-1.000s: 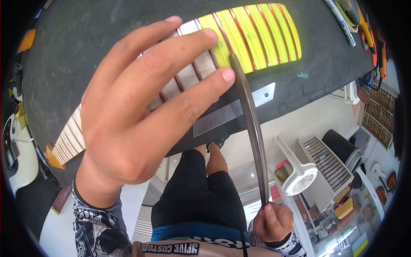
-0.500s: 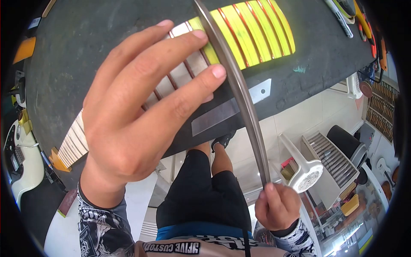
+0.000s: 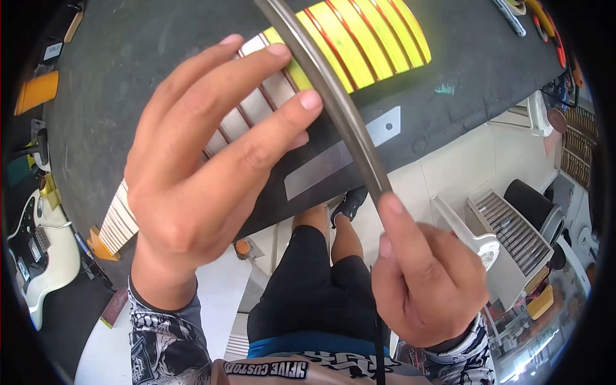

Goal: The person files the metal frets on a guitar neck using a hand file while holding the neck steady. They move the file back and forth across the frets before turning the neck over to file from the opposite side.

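Observation:
A guitar neck (image 3: 378, 48) lies fret side up on the dark work mat, with bright yellow strips between its reddish-brown frets on the right and pale strips on the left. My left hand (image 3: 199, 147) is over the pale section, fingers spread across it and thumb tip showing on the near side, holding the neck. In my right hand (image 3: 427, 276) is a long, grey, slightly curved file (image 3: 340, 106), index finger stretched along it. The file crosses the neck at the edge of the yellow section, close to my left fingertips. Its far end leaves the frame.
A flat metal plate (image 3: 343, 154) with a hole lies by the mat's near edge. A white guitar body (image 3: 54, 256) is at left, near a wooden block (image 3: 102, 244) at the neck's end. Pliers (image 3: 545, 25) lie top right. A rack of rods (image 3: 513, 234) stands lower right.
My right hand has moved up and forward toward the neck, pushing the file farther across it. Its index finger now extends along the file. The whole view has shifted slightly; my left hand keeps its hold.

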The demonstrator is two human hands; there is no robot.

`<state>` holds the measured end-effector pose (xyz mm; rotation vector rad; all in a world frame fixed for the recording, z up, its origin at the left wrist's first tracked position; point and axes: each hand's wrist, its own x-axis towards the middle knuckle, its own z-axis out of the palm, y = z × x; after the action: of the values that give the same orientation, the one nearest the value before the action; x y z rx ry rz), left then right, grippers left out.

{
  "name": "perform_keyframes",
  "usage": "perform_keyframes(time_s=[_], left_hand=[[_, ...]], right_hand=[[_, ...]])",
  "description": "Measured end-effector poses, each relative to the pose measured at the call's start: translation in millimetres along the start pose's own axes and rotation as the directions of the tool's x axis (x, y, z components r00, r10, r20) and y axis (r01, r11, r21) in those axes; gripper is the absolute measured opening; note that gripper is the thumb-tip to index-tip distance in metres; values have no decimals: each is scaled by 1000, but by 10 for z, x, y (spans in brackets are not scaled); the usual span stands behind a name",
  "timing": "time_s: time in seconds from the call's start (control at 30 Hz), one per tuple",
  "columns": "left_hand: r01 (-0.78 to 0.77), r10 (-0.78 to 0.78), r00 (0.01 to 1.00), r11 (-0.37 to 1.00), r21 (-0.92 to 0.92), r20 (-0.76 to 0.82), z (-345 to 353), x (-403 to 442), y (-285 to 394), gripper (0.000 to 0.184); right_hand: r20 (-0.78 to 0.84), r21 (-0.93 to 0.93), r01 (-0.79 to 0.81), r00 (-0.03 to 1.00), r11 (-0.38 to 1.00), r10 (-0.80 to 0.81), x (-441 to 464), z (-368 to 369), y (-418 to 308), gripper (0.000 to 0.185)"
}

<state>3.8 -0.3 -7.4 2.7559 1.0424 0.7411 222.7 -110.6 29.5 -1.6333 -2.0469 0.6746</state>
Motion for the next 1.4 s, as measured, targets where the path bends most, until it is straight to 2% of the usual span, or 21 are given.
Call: perform_keyframes(time_s=[0.03, 0.13, 0.17, 0.27, 0.33, 0.37, 0.5, 0.8, 1.0, 1.2, 1.23, 1.3, 1.33, 1.4], left_hand=[[4, -4, 1000, 1000, -7, 3, -4, 1, 5, 41], [17, -17, 1000, 1000, -14, 15, -17, 9, 23, 41], [21, -21, 1000, 1000, -12, 21, -26, 7, 26, 41], [12, -12, 1000, 1000, 2, 25, -22, 15, 28, 40], [3, -3, 1000, 1000, 11, 15, -11, 6, 19, 40], [-3, 3, 1000, 1000, 18, 11, -7, 4, 15, 39], [-41, 40, 999, 998, 42, 16, -26, -24, -35, 39], [-27, 27, 1000, 999, 32, 10, -24, -23, -15, 41], [11, -11, 1000, 1000, 5, 22, -22, 1, 23, 43], [49, -48, 998, 999, -14, 50, -54, 8, 46, 45], [54, -54, 997, 998, -18, 50, -53, 10, 52, 44], [64, -62, 997, 998, -24, 47, -48, 32, 61, 43], [69, -67, 997, 997, -26, 46, -52, 37, 66, 43], [64, -63, 998, 998, -29, 28, -31, 32, 69, 42]], right_hand=[[-16, -38, -5, 1000, 999, 5, -136, 21, 27, 48], [40, 20, -2, 999, 1000, 1, -765, -82, 178, 57], [-45, 30, 50, 998, 998, -49, -1043, -45, 290, 64], [-26, 97, -50, 998, 994, 53, -1391, -156, 286, 65], [8, 126, -84, 996, 988, 84, -1481, -209, 268, 67], [27, 177, -150, 989, 973, 148, -1513, -229, 216, 60], [60, 288, -103, 994, 952, 90, -1438, -167, 146, 57], [25, 299, -159, 987, 941, 159, -1424, -116, 76, 53], [72, 294, -156, 987, 943, 141, -1476, -173, 64, 56], [72, 215, -95, 994, 972, 81, -1095, -193, 28, 57], [48, 150, -60, 997, 987, 53, -906, -165, 2, 55], [86, 160, -71, 995, 985, 58, -459, -168, 4, 49], [32, 127, -49, 998, 991, 46, -261, -85, 16, 54], [16, 154, -53, 999, 987, 52, 177, -23, 19, 52]])
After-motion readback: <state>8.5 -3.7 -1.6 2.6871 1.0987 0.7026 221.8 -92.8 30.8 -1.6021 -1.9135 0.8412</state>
